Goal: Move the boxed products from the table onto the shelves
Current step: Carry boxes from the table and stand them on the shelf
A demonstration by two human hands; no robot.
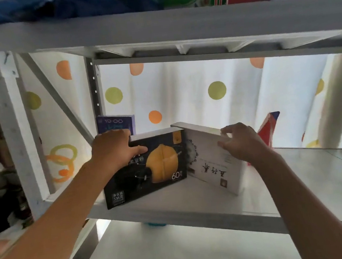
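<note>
Black box [147, 171] & white box [211, 163] stand on the shelf [304, 188], left hand [112, 150] gripping black's top corner, right hand [241, 141] pinching white's top edge; I'd square both upright w/ fronts flush, then let go.

I see two boxes on the shelf [303, 181]: the left box [147, 171] touches the right box [211, 163], a third box [116, 125] behind them.

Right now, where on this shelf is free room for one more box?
Bare shelf lies right of the white box, up to the red pack. The left end is crowded: black box, purple box behind it.
</note>
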